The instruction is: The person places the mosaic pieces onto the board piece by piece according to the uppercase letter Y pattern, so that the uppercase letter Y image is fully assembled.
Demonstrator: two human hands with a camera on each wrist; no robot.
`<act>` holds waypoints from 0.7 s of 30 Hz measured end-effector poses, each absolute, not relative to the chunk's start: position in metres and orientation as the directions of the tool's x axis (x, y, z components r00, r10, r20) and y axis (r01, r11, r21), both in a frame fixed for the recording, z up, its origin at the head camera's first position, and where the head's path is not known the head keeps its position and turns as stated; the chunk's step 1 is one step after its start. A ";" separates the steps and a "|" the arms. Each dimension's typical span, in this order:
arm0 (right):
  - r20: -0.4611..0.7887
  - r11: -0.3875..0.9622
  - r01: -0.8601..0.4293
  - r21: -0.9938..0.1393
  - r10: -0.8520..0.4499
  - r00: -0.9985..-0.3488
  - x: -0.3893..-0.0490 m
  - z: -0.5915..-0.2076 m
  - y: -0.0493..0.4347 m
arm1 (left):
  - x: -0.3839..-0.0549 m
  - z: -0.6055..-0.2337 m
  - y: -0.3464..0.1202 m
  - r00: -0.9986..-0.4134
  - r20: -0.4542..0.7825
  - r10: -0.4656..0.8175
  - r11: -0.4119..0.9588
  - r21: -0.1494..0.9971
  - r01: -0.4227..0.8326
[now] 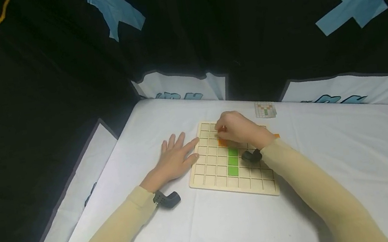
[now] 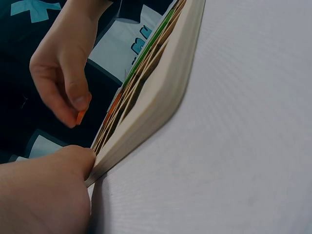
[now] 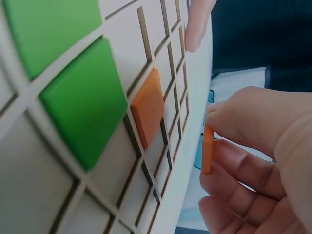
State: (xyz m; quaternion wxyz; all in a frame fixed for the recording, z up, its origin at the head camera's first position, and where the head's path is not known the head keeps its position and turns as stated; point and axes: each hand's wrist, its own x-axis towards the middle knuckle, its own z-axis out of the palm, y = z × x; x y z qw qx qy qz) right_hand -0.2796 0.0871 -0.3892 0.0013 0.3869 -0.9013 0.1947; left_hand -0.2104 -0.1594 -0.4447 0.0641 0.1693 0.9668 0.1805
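A pale wooden grid board (image 1: 216, 170) lies flat on the cloth-covered table. Green square tiles (image 1: 233, 170) fill several cells in one column, and an orange tile (image 3: 148, 108) sits in a cell near them. Over the far part of the board, my right hand (image 1: 240, 128) pinches a second orange tile (image 3: 207, 150) between thumb and fingers, raised off the grid. My left hand (image 1: 175, 159) is spread on the cloth at the board's left side, its thumb and forefinger touching the edge.
A small printed pattern card (image 1: 265, 109) lies on the white cloth (image 1: 344, 169) beyond the board. Some orange (image 1: 276, 136) shows past the right wrist at the board's right edge. Dark curtains (image 1: 40, 77) with blue tape hang along the back and left.
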 end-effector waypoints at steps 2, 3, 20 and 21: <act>0.145 0.621 -0.697 -0.358 -0.701 -0.698 -0.282 -0.390 0.082 | -0.211 -0.445 -0.159 -0.934 -0.063 0.351 0.878 0.369 0.305; 0.142 0.617 -0.700 -0.360 -0.705 -0.695 -0.283 -0.391 0.080 | -0.211 -0.445 -0.159 -0.934 -0.061 0.352 0.878 0.369 0.306; -0.023 0.693 -0.597 -0.404 -0.660 -0.751 -0.293 -0.405 0.059 | -0.210 -0.444 -0.159 -0.933 -0.068 0.352 0.877 0.371 0.304; -0.019 0.695 -0.594 -0.404 -0.656 -0.755 -0.293 -0.405 0.059 | -0.210 -0.444 -0.159 -0.934 -0.070 0.351 0.878 0.370 0.303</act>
